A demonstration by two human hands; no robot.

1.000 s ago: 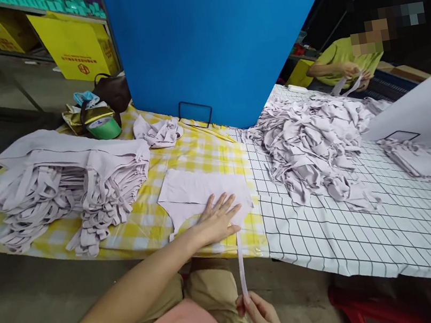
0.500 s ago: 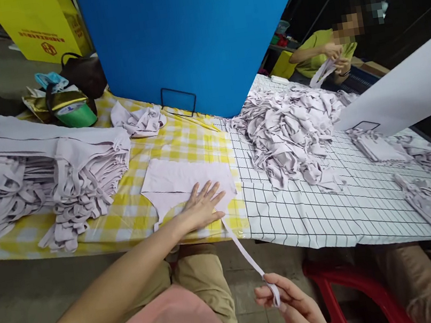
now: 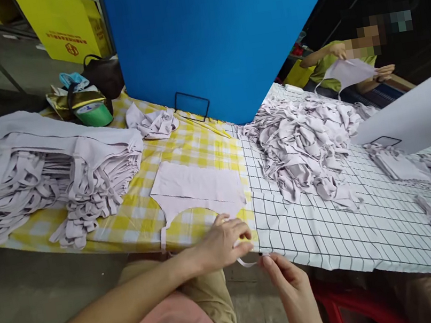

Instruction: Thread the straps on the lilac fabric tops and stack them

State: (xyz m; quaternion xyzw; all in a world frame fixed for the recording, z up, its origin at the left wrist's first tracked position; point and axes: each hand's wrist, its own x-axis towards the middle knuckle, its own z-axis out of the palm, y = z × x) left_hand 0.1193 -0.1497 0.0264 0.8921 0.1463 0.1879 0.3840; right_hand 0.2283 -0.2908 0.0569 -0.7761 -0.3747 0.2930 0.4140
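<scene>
A pale lilac strappy top point(image 3: 198, 185) lies flat on the yellow checked cloth in front of me. One of its straps hangs at the left, near the table edge. My left hand point(image 3: 225, 240) is at the lower right of the top, its fingers curled around the other strap point(image 3: 247, 263). Just past the table edge, my right hand point(image 3: 288, 280) pinches that strap's end between thumb and fingers. A short slack loop of strap runs between the two hands. The part of the strap under my left hand is hidden.
A tall stack of similar tops point(image 3: 55, 147) stands at the left. A heap of loose ones point(image 3: 301, 138) lies on the white grid cloth point(image 3: 291, 231). Behind are a blue panel point(image 3: 213, 37) and green tape roll point(image 3: 94, 115). A co-worker point(image 3: 326, 66) holds a top across the table.
My left hand has slid off the flat top towards the table edge, its spread fingers now curled. My right hand has risen closer, slackening the strap. The co-worker has spread a top out.
</scene>
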